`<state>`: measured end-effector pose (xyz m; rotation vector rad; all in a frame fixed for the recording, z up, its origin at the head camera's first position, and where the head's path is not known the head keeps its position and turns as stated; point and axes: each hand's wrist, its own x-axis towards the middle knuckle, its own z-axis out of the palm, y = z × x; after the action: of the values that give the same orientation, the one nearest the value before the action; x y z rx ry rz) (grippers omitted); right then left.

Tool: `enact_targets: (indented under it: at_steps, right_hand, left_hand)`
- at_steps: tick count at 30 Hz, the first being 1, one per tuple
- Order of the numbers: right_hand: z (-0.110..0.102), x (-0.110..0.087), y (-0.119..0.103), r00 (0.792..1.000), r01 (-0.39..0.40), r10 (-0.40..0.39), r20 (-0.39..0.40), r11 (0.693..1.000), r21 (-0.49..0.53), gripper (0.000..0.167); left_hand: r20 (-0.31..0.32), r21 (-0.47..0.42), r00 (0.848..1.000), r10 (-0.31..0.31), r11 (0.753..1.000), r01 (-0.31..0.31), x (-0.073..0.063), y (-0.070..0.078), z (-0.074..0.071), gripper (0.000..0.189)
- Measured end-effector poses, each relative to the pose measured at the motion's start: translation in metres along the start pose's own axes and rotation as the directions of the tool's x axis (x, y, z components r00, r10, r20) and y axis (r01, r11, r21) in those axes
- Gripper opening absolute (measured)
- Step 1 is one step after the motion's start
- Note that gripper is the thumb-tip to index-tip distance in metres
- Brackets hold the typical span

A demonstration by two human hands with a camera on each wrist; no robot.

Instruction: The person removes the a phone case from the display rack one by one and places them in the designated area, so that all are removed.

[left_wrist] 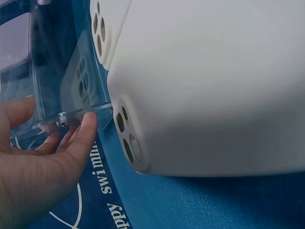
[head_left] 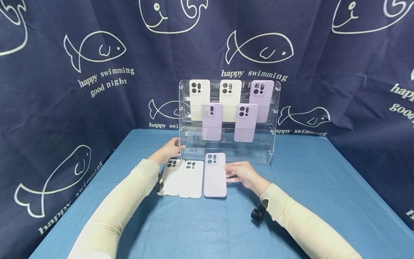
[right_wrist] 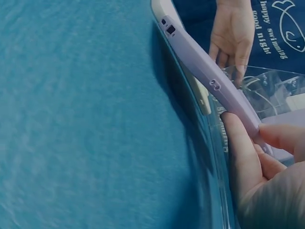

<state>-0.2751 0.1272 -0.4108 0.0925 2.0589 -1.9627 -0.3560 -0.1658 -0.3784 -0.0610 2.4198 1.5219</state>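
My right hand (head_left: 242, 173) pinches a light purple phone case (head_left: 215, 180) by its right edge. Seen from the side in the right wrist view, the case (right_wrist: 209, 76) tilts between thumb and fingers. At the left side panel of a clear acrylic display stand (head_left: 226, 154), my left hand (head_left: 170, 148) grips the panel edge, thumb in front and fingers partly behind the clear plastic. Two white phone cases, the left one (head_left: 172, 180) and the right one (head_left: 191, 181), lie side by side left of the purple case. Their camera cutouts face the stand.
On the tiered stand, two cream cases (head_left: 199, 108) and a purple case (head_left: 261, 104) fill the top row. Two more purple cases (head_left: 212, 126) stand on the tier below. A dark blue fish-print curtain (head_left: 207, 50) hangs behind the blue cloth-covered table (head_left: 307, 187).
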Motion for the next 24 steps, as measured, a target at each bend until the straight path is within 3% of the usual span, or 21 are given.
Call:
enact_targets:
  at_steps: [9, 24]
  right_hand:
    - [0.007, 0.001, 0.005, 0.998, -0.053, 0.051, -0.048, 0.998, -0.028, 0.033]
    - [0.017, 0.0, 0.005, 0.996, -0.078, 0.071, -0.059, 0.99, -0.118, 0.025]
  left_hand:
    - [-0.006, -0.007, 1.0, -0.007, 1.0, 0.007, 0.0, 0.001, 0.001, 0.062]
    - [0.001, -0.002, 1.0, -0.015, 1.0, 0.015, -0.002, 0.001, 0.0, 0.063]
